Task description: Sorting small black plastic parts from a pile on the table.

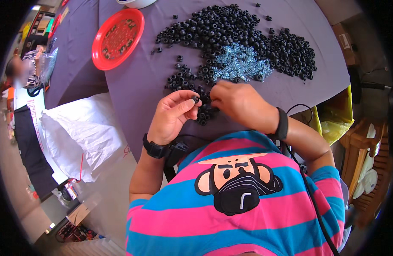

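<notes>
Pinching one black bead (195, 99) near the loose beads (203, 116), the left hand (173, 114) could, I judge, drop it if that pinch slackens, and I can't tell what the right hand (243, 102) holds.

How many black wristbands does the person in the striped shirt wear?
2. One black wristband is on the left wrist, just behind the left hand; a second wristband is on the right wrist, behind the right hand. Neither is hidden.
</notes>
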{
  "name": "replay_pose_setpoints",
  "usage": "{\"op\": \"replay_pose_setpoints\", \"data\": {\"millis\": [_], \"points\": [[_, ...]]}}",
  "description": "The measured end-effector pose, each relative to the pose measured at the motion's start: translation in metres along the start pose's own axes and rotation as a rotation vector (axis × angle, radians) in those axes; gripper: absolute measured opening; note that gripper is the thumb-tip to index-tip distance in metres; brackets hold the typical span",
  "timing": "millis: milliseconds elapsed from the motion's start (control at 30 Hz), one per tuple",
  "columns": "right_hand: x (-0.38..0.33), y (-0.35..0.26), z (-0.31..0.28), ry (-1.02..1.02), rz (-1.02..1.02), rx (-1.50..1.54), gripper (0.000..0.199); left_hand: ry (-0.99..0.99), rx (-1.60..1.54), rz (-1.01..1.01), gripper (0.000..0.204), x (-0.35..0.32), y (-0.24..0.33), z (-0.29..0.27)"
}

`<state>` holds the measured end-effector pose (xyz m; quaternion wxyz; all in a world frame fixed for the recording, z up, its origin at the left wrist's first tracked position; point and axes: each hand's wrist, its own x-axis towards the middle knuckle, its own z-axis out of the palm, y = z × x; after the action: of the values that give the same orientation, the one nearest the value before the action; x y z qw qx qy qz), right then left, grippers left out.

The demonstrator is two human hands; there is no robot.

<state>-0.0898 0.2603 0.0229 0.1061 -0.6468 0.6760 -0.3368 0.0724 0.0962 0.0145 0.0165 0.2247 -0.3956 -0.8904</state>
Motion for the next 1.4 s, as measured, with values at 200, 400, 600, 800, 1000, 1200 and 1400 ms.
{"op": "replay_pose_setpoints", "data": {"millis": [200, 400, 600, 800, 1000, 1200, 1400], "points": [[-0.001, -0.013, -0.033, -0.007, 0.496, 0.996, 0.009, -0.031, 0.011, -0.083, 0.018, 0.008, -0.01, 0.019], [-0.018, -0.003, -0.031, 0.0, 0.53, 1.076, 0.004, -0.049, 0.119, -0.142, 0.019, 0.012, -0.012, 0.036], [-0.021, -0.003, -0.03, 0.061, 0.501, 1.073, 0.004, -0.067, 0.01, -0.122, 0.021, 0.016, -0.015, 0.034], [-0.02, -0.001, -0.031, -0.019, 0.479, 1.049, 0.007, -0.078, 0.073, -0.12, 0.017, 0.014, -0.013, 0.035], [-0.011, 0.01, -0.031, -0.136, 0.342, 1.1, 0.015, -0.213, 0.374, -0.205, 0.016, 0.016, 0.004, 0.044], [0.023, -0.01, -0.062, -0.094, 0.131, 0.785, 0.015, -0.262, 0.104, -0.094, 0.016, 0.015, 0.032, 0.048], [0.009, 0.005, -0.049, -0.004, 0.196, 0.417, 0.018, -0.13, 0.093, -0.031, 0.013, 0.004, 0.021, 0.021]]}}
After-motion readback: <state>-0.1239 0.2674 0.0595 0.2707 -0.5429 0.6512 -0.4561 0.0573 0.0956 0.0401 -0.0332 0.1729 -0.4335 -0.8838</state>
